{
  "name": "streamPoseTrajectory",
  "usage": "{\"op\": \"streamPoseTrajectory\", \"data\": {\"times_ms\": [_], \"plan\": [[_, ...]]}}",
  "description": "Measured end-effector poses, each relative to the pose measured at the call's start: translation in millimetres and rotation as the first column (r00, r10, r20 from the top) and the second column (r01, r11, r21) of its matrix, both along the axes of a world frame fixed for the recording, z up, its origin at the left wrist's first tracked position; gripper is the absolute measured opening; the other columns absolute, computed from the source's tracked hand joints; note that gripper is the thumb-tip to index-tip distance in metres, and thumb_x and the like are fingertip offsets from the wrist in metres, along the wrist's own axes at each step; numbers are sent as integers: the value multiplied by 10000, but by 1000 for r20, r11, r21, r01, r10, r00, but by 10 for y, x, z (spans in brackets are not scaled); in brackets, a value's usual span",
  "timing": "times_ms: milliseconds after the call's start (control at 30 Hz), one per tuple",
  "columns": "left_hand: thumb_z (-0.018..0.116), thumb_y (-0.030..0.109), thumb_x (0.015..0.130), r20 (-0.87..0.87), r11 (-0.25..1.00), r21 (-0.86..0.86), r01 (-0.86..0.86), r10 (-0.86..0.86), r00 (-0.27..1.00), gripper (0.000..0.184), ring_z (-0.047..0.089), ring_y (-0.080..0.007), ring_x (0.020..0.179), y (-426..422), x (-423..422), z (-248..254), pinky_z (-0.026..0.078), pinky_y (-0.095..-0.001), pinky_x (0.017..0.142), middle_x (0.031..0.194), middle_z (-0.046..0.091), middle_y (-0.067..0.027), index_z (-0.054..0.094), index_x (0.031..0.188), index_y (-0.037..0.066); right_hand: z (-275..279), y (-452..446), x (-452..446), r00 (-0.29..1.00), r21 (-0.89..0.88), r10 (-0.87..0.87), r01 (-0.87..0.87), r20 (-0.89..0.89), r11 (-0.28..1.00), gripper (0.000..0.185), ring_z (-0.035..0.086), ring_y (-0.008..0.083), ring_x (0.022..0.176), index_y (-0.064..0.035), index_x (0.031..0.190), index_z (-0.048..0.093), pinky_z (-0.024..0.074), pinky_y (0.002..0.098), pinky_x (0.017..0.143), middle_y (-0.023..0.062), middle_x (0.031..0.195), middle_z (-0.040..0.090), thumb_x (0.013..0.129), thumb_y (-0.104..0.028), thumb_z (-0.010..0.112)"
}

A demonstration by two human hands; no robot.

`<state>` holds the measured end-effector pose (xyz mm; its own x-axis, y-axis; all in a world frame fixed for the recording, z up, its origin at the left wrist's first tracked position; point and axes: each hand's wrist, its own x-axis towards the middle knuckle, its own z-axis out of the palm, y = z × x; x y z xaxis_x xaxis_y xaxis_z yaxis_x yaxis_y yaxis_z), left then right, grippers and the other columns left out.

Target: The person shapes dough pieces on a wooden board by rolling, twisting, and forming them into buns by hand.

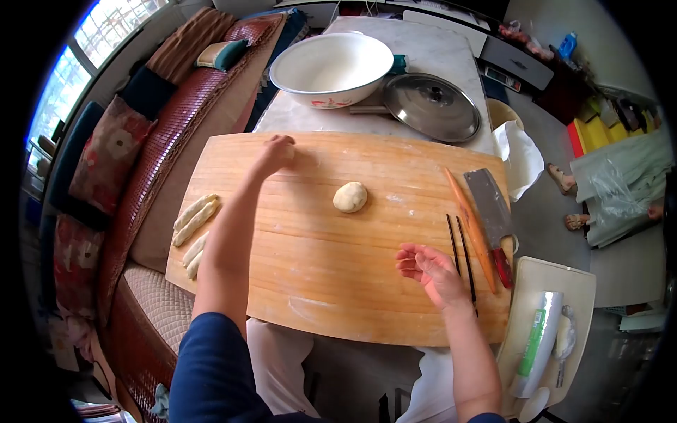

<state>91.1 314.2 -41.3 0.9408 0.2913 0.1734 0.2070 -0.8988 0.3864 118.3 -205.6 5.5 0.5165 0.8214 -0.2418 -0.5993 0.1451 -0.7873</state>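
Observation:
A round lump of dough (350,197) sits near the middle of the wooden board (317,275). My left hand (276,154) reaches to the far left part of the board, its fingers curled downward; what they hold, if anything, is hidden. My right hand (431,271) hovers over the right front of the board with loosely bent fingers and nothing in it. Beside it lie two dark chopsticks (462,250), a tapered wooden rolling pin (471,229) and a cleaver (490,208) with a red handle. Several dough strips (194,220) rest at the left edge, partly behind my left arm.
Behind the board stand a white enamel basin (331,67) and a steel lid with a glass centre (431,107). A cream tray (578,310) at the right front holds a roll of plastic film (541,338). Another person's legs and skirt (613,187) are at the right.

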Motion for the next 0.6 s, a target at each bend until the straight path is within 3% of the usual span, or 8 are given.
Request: {"op": "streamPoseTrajectory", "data": {"times_ms": [67, 100, 200, 300, 400, 467, 500, 600], "plan": [[847, 58, 688, 142, 816, -578, -5, 107, 984, 602, 653, -247, 968, 285, -256, -171, 554, -383, 798, 1157, 646, -103, 597, 1231, 125, -27, -5, -3, 1000, -3, -2, 2, -2, 1000, 406, 652, 193, 1015, 16, 1272, 587, 511, 319, 895, 106, 1135, 668, 979, -262, 625], [809, 3, 750, 140, 715, -694, -81, 244, 960, 590, 645, -185, 959, 255, -362, -106, 556, -331, 764, 1124, 644, -100, 553, 1274, 91, -29, 0, -3, 1000, -1, 0, 0, -2, 1000, 406, 651, 192, 1015, 16, 1272, 588, 510, 318, 896, 105, 1134, 669, 979, -262, 625], [774, 121, 801, 36, 595, -763, -253, 430, 902, 641, 619, -196, 1044, 443, -575, -36, 542, -370, 818, 1184, 628, -112, 499, 1379, 91, -41, -3, -2, 1000, -6, 3, -3, -2, 1000, 404, 650, 187, 1015, 13, 1272, 589, 509, 315, 896, 102, 1132, 669, 980, -263, 625], [747, 138, 794, 25, 532, -832, -155, 315, 949, 672, 591, -205, 1101, 557, -645, 112, 528, -395, 840, 1231, 615, -88, 486, 1413, 112, -52, 4, -7, 1000, -16, 7, -7, -5, 1000, 406, 648, 182, 1013, 12, 1272, 589, 507, 313, 895, 98, 1134, 669, 979, -267, 626], [748, 114, 738, -34, 695, -713, -93, 98, 995, 607, 591, -254, 1098, 509, -529, 124, 518, -410, 856, 1204, 625, -96, 575, 1320, 138, -54, 13, -5, 1000, -29, 12, -12, -2, 1000, 409, 647, 176, 1013, 10, 1273, 586, 507, 312, 896, 94, 1137, 667, 979, -272, 627], [775, 131, 699, -74, 967, -220, -128, 114, 991, 548, 605, -289, 1058, 388, -382, 81, 515, -409, 865, 1152, 633, -117, 625, 1227, 143, -49, 20, -5, 1000, -36, 14, -14, 1, 999, 412, 646, 174, 1013, 9, 1273, 584, 506, 312, 898, 92, 1141, 666, 979, -276, 628], [788, 139, 680, -89, 990, 66, -122, 128, 988, 519, 613, -307, 1038, 302, -281, 70, 513, -409, 870, 1126, 637, -128, 649, 1180, 146, -51, 22, -4, 1000, -32, 18, -18, 1, 999, 411, 646, 174, 1015, 8, 1274, 583, 506, 313, 900, 91, 1143, 665, 980, -276, 626], [843, 173, 609, 40, 994, -101, 28, -24, 999, 494, 626, -345, 991, -198, 46, 234, 524, -418, 862, 1039, 640, -137, 665, 1069, 145, -58, 23, -2, 1000, -21, 27, -27, 1, 999, 409, 645, 172, 1022, 6, 1277, 581, 505, 314, 904, 88, 1147, 664, 983, -275, 623]]}}
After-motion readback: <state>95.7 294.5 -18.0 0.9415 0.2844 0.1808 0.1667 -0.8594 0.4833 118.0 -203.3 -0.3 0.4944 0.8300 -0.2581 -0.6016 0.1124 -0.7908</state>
